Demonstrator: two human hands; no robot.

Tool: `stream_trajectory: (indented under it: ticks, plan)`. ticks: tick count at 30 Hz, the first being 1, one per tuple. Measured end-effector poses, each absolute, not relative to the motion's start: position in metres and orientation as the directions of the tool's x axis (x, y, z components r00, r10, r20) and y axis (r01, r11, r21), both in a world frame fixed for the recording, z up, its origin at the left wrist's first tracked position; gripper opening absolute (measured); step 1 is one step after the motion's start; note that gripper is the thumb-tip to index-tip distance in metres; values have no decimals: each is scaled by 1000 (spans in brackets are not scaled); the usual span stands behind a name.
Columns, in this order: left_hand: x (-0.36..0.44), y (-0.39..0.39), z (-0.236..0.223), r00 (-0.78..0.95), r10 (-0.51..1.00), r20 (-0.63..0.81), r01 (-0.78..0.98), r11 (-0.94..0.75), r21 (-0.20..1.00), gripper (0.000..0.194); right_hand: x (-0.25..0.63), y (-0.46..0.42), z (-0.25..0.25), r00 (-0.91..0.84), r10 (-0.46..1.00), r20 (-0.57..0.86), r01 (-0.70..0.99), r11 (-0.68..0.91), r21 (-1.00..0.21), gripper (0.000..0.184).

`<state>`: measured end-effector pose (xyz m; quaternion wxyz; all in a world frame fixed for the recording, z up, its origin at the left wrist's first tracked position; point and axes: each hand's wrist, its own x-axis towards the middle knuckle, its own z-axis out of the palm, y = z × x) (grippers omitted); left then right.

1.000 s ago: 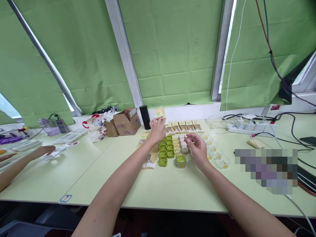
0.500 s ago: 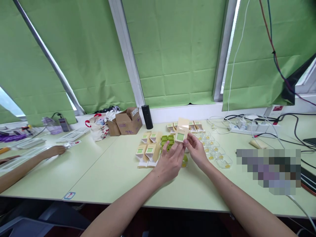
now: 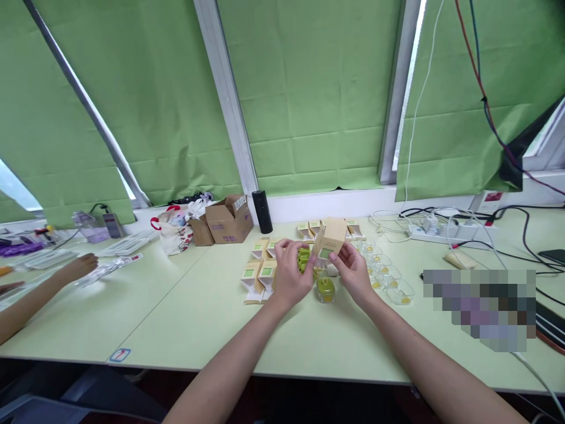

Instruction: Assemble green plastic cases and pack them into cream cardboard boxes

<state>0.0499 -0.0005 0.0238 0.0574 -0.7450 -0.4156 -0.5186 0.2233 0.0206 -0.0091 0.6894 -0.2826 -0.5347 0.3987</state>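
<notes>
Both of my hands hold a small tan carton (image 3: pixel 330 238) with a green label above the middle of the light green table (image 3: pixel 185 318). My left hand (image 3: pixel 289 275) curls around its left side. My right hand (image 3: pixel 353 272) pinches its lower right corner. Just below the carton stands a small green-lidded jar (image 3: pixel 325 289). Green lids (image 3: pixel 303 258) lie behind my left hand. More tan cartons (image 3: pixel 258 274) lie to the left, and a row of cartons (image 3: pixel 309 228) stands at the back.
Clear plastic cups (image 3: pixel 388 275) line up right of my right hand. A black cylinder (image 3: pixel 262 211) and open cardboard boxes (image 3: pixel 228 219) stand near the window sill. A power strip with cables (image 3: pixel 445 228) lies at the right. Another person's hand (image 3: pixel 79 266) rests at the left.
My left hand brought a carton from the back row to the middle, my right hand joined it, and the carton now looks opened up into a box shape.
</notes>
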Motion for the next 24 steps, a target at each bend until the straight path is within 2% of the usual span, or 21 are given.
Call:
stream_trajectory:
  ticks: [2, 5, 8, 13, 17, 22, 24]
  plan:
    - [53, 8, 28, 76, 645, 760, 629, -623, 466, 28, 224, 21, -10, 107, 849, 517, -253, 526, -812, 52]
    - [56, 15, 31, 127, 730, 672, 552, -615, 563, 45, 224, 22, -11, 99, 838, 537, -235, 544, -806, 46]
    - [55, 17, 24, 146, 751, 644, 525, -611, 592, 56, 224, 22, -13, 84, 820, 567, -172, 572, -802, 42]
    - [48, 18, 9, 72, 717, 693, 534, -615, 580, 59, 224, 17, -13, 38, 787, 616, -46, 618, -785, 43]
    - [43, 19, 5, 125, 647, 752, 568, -668, 481, 59, 227, 9, -6, -14, 681, 732, 128, 727, -674, 54]
    - [37, 22, -1, 199, 453, 869, 621, -744, 246, 57, 230, 6, -5, 19, 554, 832, 333, 781, -528, 66]
    - [36, 23, -4, 201, 379, 904, 652, -740, 165, 54, 232, 9, -6, 44, 527, 848, 382, 776, -502, 64]
